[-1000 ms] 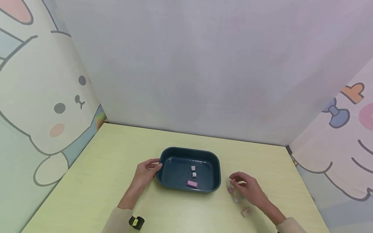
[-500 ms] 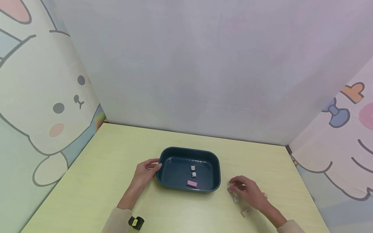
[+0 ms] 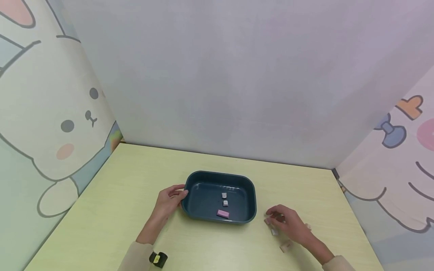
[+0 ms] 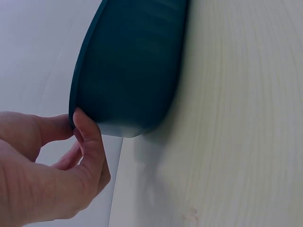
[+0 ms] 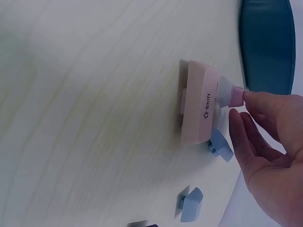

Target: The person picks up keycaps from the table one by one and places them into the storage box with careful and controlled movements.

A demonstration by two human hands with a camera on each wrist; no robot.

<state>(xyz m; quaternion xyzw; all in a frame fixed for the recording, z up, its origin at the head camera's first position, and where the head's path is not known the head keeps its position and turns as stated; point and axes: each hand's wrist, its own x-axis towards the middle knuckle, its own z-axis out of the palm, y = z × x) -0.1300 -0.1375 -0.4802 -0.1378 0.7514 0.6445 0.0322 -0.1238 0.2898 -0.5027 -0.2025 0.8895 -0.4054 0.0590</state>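
A dark teal plastic tray (image 3: 203, 199) stands on the table, holding two white keycaps (image 3: 225, 203) and a longer pink keycap (image 3: 223, 214). My left hand (image 3: 167, 201) pinches the tray's left rim between thumb and fingers. To the right of the tray, my right hand (image 3: 288, 226) has its fingertips around a small pink keycap (image 5: 236, 97) on the table. Touching or very near that piece is a white keycap (image 5: 224, 92). Close by lies a long pale pink Shift keycap (image 5: 199, 104), with blue keycaps (image 5: 192, 205) below it in the right wrist view.
The pale yellow table (image 3: 145, 173) meets a plain light wall covering (image 3: 217, 94) at the back. Cartoon-printed coverings rise at left and right. A black band with a yellow mark (image 3: 158, 259) is by the left wrist.
My right hand has come down slightly, closing its fingertips around the small pink keycap, and over the last half second it barely moves. The left hand keeps its hold on the tray.
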